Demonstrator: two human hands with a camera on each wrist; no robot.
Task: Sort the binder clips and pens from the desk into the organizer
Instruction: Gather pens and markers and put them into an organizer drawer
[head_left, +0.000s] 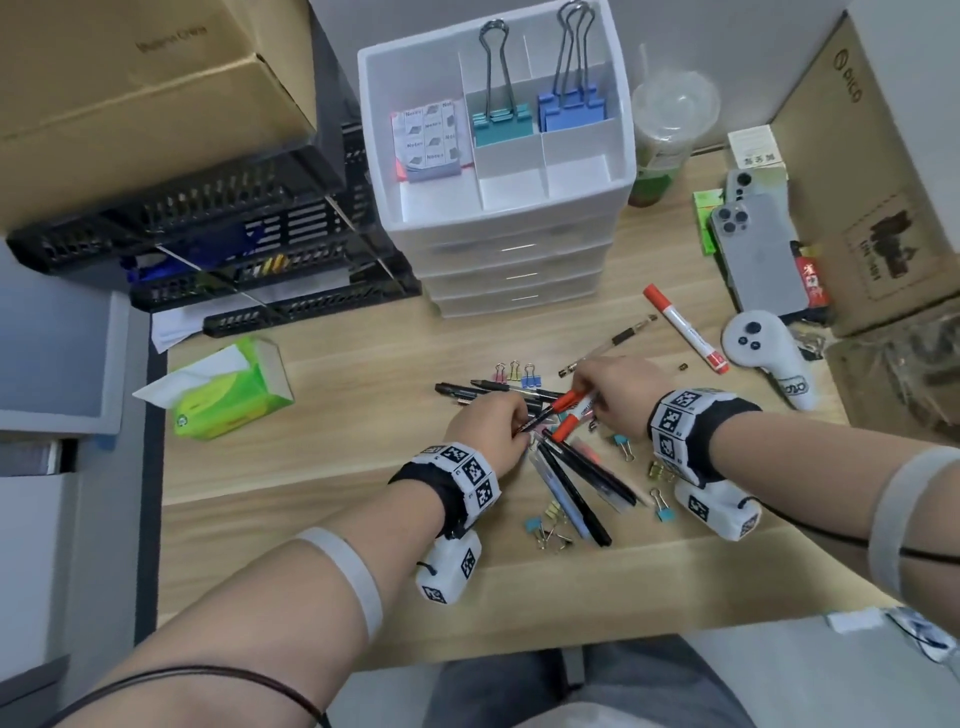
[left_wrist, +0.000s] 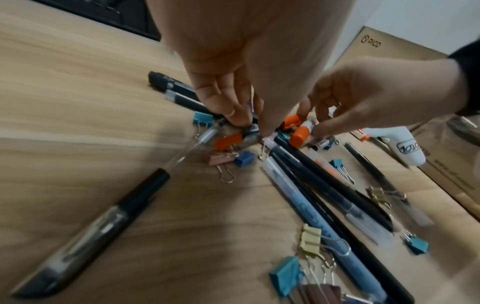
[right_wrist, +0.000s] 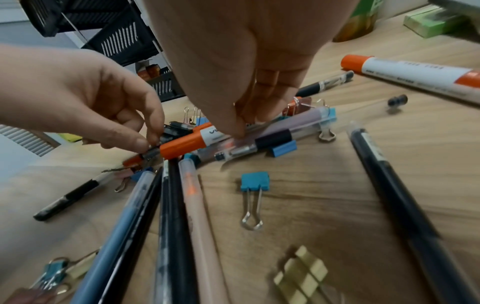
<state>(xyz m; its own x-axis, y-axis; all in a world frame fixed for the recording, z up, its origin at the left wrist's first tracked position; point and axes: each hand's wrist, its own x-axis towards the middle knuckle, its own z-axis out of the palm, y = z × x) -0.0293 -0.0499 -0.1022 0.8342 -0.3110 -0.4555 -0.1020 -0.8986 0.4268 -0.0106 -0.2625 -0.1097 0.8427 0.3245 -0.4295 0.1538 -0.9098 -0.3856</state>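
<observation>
Across the desk (head_left: 322, 452), largest first:

Desk: your wooden surface carries everything below.

Organizer (head_left: 498, 208): white drawer stack at the far edge, middle. Its open top tray holds large teal and blue clips upright in the two far right compartments, a notes pad in the left one.

Pens (head_left: 571, 483): a fan of dark, blue and pale pens lies at the centre of the surface, tips gathered under your hands. More dark pens (head_left: 467, 391) lie just beyond your left hand.

Loose marker (head_left: 685, 328): orange-capped, white barrel, towards the right edge, well apart from the pile.

Left hand (head_left: 488, 431): your thumb and forefinger pinch the dark tip end of a thin orange pen (right_wrist: 132, 160) low over the pile.

Right hand (head_left: 613, 395): your fingers are curled down onto an orange-capped marker (right_wrist: 182, 145) in the pile; whether they truly grip it, I cannot tell.

Binder clips (head_left: 550, 525): small teal, yellow, gold and pink ones are scattered around the pens, near the front edge; three stand just beyond the pile.
</observation>
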